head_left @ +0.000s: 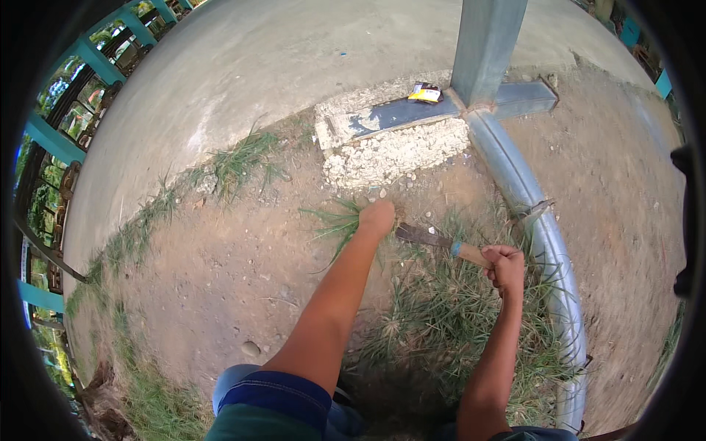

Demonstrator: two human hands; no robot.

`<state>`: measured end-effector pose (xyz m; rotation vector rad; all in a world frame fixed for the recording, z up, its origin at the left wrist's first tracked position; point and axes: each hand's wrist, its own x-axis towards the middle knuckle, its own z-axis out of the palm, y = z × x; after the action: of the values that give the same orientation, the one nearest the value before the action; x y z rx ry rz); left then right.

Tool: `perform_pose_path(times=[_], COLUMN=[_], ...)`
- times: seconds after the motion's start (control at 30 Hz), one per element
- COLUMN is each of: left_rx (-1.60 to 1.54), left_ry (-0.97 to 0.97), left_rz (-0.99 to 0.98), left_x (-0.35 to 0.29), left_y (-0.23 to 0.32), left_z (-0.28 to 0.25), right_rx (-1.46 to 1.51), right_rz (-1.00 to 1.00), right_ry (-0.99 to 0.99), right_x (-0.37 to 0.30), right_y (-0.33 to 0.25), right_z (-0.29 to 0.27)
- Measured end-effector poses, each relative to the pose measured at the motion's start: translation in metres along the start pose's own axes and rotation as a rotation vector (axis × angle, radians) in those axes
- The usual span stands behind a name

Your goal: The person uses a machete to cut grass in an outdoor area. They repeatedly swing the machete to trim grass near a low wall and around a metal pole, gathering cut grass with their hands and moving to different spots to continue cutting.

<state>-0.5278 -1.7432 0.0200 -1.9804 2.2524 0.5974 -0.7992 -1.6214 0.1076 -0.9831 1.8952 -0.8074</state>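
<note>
A tuft of green grass [332,222] is clasped in my left hand [376,218], low over the bare soil, its blades spreading out to the left. My right hand [506,267] is closed round the wooden handle of a knife [428,235] with a dark, worn blade and a blue band below the handle. The blade points left, its tip close beside my left hand. My left fingers are partly hidden behind the back of the hand. Beneath the knife and my right forearm lies a spread of grass [441,309].
A grey metal post [488,44] rises from a crossed metal base; a metal pipe [568,323] curves down along the right. On the base lies a small yellow-and-black packet [425,92]. White rubble [397,156] borders it. Concrete [265,51] stretches behind; a stone [251,348] sits at lower left.
</note>
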Motion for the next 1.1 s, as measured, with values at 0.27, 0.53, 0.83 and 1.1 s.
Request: perform_pose_path(times=[0.27,0.53,0.83,1.1], left_rx=[0.001,0.183,0.119,-0.110], left_ry=[-0.081,-0.001,0.127,0.099], left_rz=[-0.107,0.030,0.091,-0.018], left_x=[0.002,0.014,0.008,0.011], left_y=[-0.035,-0.015,-0.016,-0.030], left_z=[0.004,-0.019,0.004,0.013], right_rx=[0.200,0.301,0.054,0.166], right_rz=[-0.173,0.142,-0.358,0.065], right_ry=[-0.028,-0.114,0.001,-0.092], right_x=[-0.038,0.006,-0.030,-0.002], right_y=[-0.047,0.017,-0.036,-0.031], right_z=[-0.054,0.031,0.020,0.003])
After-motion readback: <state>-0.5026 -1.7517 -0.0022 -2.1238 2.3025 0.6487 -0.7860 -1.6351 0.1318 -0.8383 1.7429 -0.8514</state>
